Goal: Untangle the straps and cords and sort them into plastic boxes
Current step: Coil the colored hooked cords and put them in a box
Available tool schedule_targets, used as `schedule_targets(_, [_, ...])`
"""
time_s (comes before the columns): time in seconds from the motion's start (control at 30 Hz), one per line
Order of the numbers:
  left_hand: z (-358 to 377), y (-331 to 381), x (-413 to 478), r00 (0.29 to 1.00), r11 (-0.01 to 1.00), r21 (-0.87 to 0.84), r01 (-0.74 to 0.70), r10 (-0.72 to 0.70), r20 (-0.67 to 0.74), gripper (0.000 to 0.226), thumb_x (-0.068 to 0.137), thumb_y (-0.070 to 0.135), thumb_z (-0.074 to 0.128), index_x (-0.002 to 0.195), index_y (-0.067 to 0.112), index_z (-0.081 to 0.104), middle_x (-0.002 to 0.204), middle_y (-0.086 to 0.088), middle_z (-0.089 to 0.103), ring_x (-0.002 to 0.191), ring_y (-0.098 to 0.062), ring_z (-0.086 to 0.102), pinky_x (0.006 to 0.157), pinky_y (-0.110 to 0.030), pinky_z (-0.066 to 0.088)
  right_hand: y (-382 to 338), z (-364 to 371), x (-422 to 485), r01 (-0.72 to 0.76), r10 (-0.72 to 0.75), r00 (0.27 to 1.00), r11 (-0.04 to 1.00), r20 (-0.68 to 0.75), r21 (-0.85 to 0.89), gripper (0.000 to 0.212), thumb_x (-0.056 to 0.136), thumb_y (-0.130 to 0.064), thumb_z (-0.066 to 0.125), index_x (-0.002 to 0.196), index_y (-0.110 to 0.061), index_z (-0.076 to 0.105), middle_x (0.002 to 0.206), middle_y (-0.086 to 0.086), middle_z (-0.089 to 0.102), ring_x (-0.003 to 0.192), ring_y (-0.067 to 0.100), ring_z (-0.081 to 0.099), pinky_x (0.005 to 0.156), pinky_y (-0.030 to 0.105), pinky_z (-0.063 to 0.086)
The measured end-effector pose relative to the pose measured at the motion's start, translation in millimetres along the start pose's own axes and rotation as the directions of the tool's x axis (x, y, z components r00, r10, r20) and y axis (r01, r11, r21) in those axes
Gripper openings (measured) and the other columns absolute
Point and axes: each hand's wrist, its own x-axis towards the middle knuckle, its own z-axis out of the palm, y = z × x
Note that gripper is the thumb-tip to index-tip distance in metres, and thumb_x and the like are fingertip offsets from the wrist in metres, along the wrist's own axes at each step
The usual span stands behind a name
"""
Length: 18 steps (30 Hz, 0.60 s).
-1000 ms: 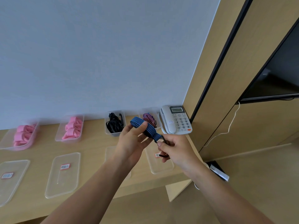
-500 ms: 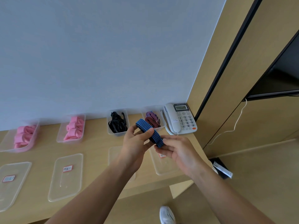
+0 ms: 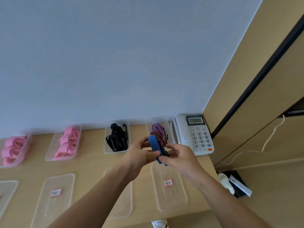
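Quick count first: one blue striped strap [image 3: 156, 148], two hands, four clear plastic boxes along the wall, and four flat clear lids in front of them on the wooden bench [image 3: 92, 163].

The strap is a flat, woven-looking band, blue with thin dark lines, folded up into a short bundle. Its long axis runs from upper left, out toward the wall, down to lower right, back toward the person. It's held up over the bench, just in front of the purple-and-red box [image 3: 148, 129].

The hands are close together and both have hold of it. The left hand [image 3: 139, 153] pinches the upper part between thumb and fingers, and the right hand [image 3: 179, 155] has its fingers curled round the lower end.

Box contents, left to right:
- far-left box [image 3: 28, 146]: pink loops
- second box [image 3: 77, 145]: more pink loops
- third box [image 3: 107, 149]: tangled black cords
- last one: purple and red straps

Two lids, [image 3: 54, 209] and [image 3: 171, 201], have red-edged labels. Another lid [image 3: 6, 191] is cut off at the left edge, and one lid [image 3: 125, 204] sits half behind the left forearm. There's also a chunky white desk phone [image 3: 194, 134] in the corner.
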Motion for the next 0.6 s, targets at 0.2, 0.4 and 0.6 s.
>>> schedule_targets(0.2, [5, 0, 49, 0.996, 0.992, 0.093, 0.085, -0.081, -0.05, 0.068, 0.082, -0.019, 0.072, 0.136, 0.02, 0.06, 0.124, -0.018, 0.067, 0.099, -0.036, 0.076, 0.09, -0.044, 0.062, 7, -11, 60, -0.023, 0.028, 0.999, 0.983, 0.027, -0.184, 0.035, 0.056, -0.044, 0.072, 0.088, -0.032, 0.073, 0.072, -0.01, 0.071, 0.068, 0.007, 0.067, 0.064, 0.031, 0.054])
schedule_targets(0.4, [2, 15, 103, 0.984, 0.87, 0.493, -0.01, 0.097, -0.151, 0.058, 0.087, 0.012, 0.081, 0.137, 0.033, 0.058, 0.129, 0.007, 0.066, 0.111, -0.014, 0.068, 0.094, -0.034, 0.057, -4, -9, 125, 0.147, -0.199, 0.979, 0.837, -0.043, -0.527, 0.037, 0.07, -0.044, 0.07, 0.1, -0.021, 0.068, 0.085, -0.005, 0.057, 0.079, 0.018, 0.058, 0.061, 0.026, 0.039])
schedule_targets(0.6, [-7, 15, 151, 0.938, 0.509, 0.861, -0.023, 0.308, -0.157, 0.069, 0.085, 0.022, 0.082, 0.148, 0.025, 0.054, 0.145, 0.003, 0.057, 0.135, -0.019, 0.049, 0.109, -0.025, 0.034, -9, -3, 179, 0.251, -0.268, 0.958, 0.609, 0.102, -0.753, 0.036, 0.082, -0.031, 0.066, 0.109, -0.008, 0.059, 0.105, 0.01, 0.06, 0.097, 0.03, 0.058, 0.078, 0.034, 0.046])
